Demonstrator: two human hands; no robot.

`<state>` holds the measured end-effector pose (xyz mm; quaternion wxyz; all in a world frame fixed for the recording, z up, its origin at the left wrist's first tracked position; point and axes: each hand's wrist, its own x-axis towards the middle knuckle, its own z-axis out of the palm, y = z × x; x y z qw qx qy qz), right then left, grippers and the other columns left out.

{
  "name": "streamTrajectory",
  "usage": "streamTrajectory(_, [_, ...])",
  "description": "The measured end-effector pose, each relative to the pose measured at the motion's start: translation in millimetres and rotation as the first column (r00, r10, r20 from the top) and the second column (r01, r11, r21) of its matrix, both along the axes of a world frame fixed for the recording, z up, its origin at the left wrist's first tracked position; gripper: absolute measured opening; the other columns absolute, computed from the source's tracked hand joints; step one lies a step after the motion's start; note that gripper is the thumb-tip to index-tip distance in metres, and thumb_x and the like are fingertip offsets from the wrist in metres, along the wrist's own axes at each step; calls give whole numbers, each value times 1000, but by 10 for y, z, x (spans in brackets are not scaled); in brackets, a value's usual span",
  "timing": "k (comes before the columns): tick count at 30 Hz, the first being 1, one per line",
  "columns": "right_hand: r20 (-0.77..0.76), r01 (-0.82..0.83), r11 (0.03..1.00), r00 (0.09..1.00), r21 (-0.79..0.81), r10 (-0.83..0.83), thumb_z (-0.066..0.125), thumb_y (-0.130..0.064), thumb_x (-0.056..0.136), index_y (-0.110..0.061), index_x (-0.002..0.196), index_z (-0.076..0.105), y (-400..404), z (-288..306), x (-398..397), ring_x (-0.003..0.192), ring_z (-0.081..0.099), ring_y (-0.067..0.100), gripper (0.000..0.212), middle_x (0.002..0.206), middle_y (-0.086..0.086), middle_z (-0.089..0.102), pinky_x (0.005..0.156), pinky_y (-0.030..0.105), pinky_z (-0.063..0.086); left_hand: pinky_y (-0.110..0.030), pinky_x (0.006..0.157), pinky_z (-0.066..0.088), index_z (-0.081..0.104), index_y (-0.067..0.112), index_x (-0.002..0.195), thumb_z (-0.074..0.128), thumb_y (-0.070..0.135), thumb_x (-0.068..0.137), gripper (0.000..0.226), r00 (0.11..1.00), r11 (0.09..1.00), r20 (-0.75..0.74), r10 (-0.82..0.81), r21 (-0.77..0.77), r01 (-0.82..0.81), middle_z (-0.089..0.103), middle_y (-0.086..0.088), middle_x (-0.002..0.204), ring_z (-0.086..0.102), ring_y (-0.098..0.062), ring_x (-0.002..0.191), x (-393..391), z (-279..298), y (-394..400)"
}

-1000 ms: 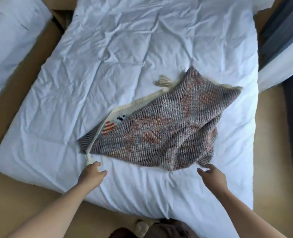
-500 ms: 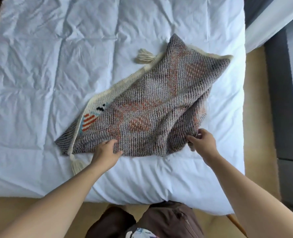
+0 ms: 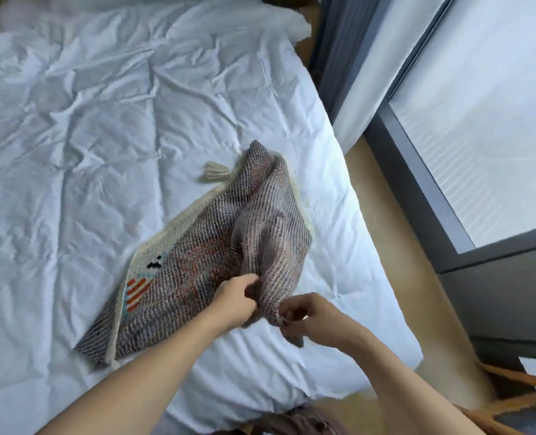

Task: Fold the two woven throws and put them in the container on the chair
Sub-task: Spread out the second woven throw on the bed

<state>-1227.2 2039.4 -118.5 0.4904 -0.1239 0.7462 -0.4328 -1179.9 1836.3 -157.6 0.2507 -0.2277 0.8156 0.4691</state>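
Both your hands, left hand and right hand, pinch the woven throw on the bed; bunched near corner risks a skewed, lumpy fold.

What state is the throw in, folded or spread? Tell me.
Partly folded: the woven throw lies doubled on the bed, its near right part bunched and lifted by both hands.

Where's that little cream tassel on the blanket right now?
In the head view, the cream tassel lies on the white duvet at the woven throw's far corner, up and left of both hands, toward the window side of the bed.
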Motion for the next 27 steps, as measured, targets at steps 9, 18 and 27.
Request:
streamTrajectory(9, [90,337,870,916,361,-392,84,-29,80,-16,110,61,24,-430,16,67,68,17,40,83,6,74,64,34,57,-25,78,57,75,29,94,84,31,75,20,953,943,-3,-302,145,299,76,5,87,72,-13,84,290,183,246])
streamTrajectory(18, [35,-261,469,899,844,437,45,-19,68,-17,86,53,707,-961,335,101,70,29,20,108,8,73,71,32,51,-31,80,48,62,26,123,70,42,89,39,969,942,157,193,-307,-138,65,-3,120,62,-24,105,709,-439,-815])
streamTrajectory(27, [-375,-142,754,799,641,470,59,-35,97,-19,123,62,-620,-893,-369,90,69,23,32,106,3,74,72,33,56,-42,98,49,56,20,135,73,40,85,56,902,862,200,382,-429,-270,59,-13,136,55,-35,123,1156,-934,-1453])
